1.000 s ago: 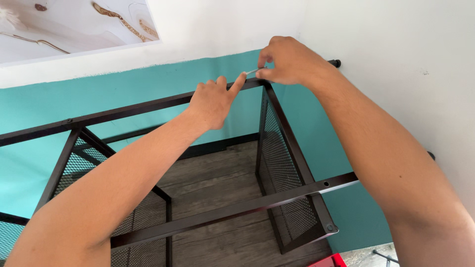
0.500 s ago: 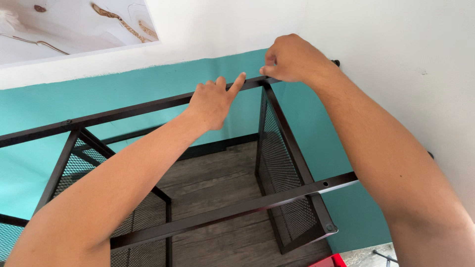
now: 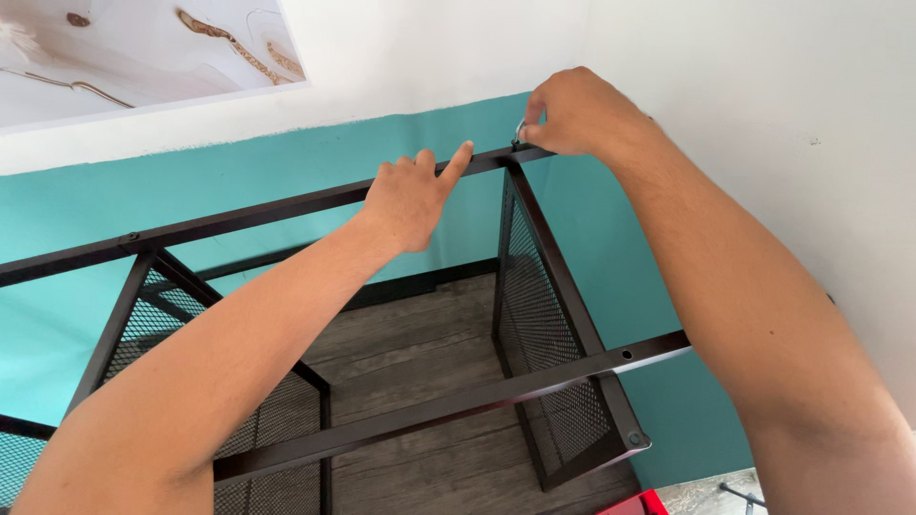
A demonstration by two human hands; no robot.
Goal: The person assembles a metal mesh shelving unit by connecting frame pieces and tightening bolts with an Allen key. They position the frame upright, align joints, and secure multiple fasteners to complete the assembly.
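Against the teal wall (image 3: 239, 191), your left hand (image 3: 410, 195) rests half-curled, grip holding nothing, on the metal frame (image 3: 286, 203); your right hand (image 3: 577, 113) pinches a small silver tool (image 3: 521, 131) at the far corner.

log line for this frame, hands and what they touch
left hand: rests on rear top bar of dark metal frame, forefinger out | right hand: pinches small silver tool at far right corner joint

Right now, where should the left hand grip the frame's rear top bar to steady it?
Wrap the rear bar from above, just left of the far-right corner. That stretch is bare, with open space under it. The left hand already rests there, index finger out along it. The right hand pinches a small metal piece at the corner, so stay clear.
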